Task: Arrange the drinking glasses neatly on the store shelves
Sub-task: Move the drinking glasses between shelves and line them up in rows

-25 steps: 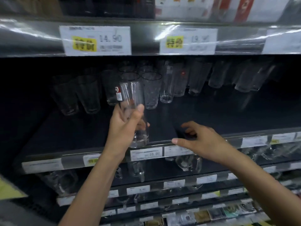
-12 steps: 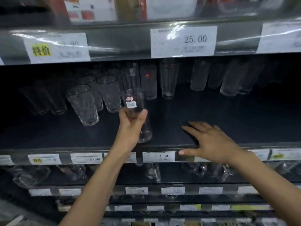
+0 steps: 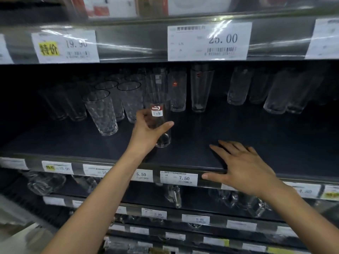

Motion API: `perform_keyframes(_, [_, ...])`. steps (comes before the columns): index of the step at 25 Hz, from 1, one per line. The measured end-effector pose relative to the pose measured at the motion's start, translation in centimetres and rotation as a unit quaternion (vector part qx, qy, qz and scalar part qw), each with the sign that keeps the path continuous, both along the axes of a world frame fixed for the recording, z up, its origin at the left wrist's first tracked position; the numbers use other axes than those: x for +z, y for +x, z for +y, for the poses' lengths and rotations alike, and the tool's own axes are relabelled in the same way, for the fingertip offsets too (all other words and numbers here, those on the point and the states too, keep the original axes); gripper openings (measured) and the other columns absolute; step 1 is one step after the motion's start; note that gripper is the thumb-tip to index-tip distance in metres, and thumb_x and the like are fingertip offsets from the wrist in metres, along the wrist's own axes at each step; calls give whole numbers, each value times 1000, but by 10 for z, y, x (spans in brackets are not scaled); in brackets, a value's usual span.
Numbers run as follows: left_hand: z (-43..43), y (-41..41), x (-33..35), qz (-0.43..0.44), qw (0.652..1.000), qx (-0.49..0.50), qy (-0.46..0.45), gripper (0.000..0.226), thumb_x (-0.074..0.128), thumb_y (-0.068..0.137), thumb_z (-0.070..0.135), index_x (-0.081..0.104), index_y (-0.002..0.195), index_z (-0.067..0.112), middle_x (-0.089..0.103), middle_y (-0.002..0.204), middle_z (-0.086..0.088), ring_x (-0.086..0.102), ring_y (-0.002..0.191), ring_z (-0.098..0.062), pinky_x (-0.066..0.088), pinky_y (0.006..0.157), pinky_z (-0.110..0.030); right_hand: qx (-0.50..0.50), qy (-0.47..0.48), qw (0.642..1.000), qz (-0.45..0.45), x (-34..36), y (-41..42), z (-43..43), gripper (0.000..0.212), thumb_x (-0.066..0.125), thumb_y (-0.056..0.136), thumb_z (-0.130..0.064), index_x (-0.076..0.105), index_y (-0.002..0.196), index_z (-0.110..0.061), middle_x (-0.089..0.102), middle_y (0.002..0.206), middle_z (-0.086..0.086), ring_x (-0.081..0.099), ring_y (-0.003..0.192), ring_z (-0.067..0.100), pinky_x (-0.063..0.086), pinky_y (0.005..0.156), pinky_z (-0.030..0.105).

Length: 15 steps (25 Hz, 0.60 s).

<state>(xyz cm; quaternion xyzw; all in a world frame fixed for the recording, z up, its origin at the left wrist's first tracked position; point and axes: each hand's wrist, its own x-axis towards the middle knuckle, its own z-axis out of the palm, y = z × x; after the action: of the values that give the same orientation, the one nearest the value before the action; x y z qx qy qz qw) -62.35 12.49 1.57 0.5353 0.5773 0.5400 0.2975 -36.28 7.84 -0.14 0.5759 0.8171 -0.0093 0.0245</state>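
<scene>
Rear glasses blur, uncountable; my left hand wraps fingers round one labelled glass; right hand lies spread on shelf.

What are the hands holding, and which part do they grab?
The left hand grips the tall stickered glass around its middle. The right hand holds nothing, resting flat on the shelf.

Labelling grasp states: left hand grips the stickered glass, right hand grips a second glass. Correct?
Not quite. Head view: the right hand holds nothing; it rests flat on the shelf. The left hand does grip the stickered glass.
</scene>
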Motion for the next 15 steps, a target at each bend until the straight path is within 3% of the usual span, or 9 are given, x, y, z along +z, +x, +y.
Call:
perform_keyframes(2, [4, -7, 2, 52, 998, 14, -10, 60, 85, 75, 35, 45, 118, 24, 63, 104, 14, 59, 93, 6, 43, 76, -9, 0, 3, 1000, -3, 1, 0, 0, 103, 15, 69, -95, 7, 155, -39, 9, 164, -10, 8, 149, 14, 15, 119, 41])
perform_keyframes(4, [12, -15, 3, 86, 996, 28, -23, 58, 83, 76, 40, 46, 116, 22, 62, 104, 11, 60, 93, -2, 42, 77, -15, 1, 6, 1000, -2, 0, 0, 0, 103, 15, 70, -95, 7, 155, -39, 9, 164, -10, 8, 149, 14, 16, 119, 41])
perform_keyframes(8, [34, -21, 1, 84, 994, 69, -7, 60, 85, 75, 37, 43, 111, 14, 58, 93, 11, 62, 99, -15, 46, 82, -23, -1, 8, 1000, 1, 0, 0, -1, 103, 16, 69, -95, 10, 155, -39, 11, 164, -11, 10, 149, 12, 17, 119, 40])
perform_keyframes(15, [47, -25, -8, 155, 978, 136, 23, 65, 83, 71, 54, 46, 104, 11, 62, 90, 0, 64, 87, -25, 54, 80, -42, -5, 13, 1000, 4, 2, -2, -1, 106, 14, 66, -97, 11, 155, -40, 12, 163, -13, 11, 148, 10, 18, 120, 39])
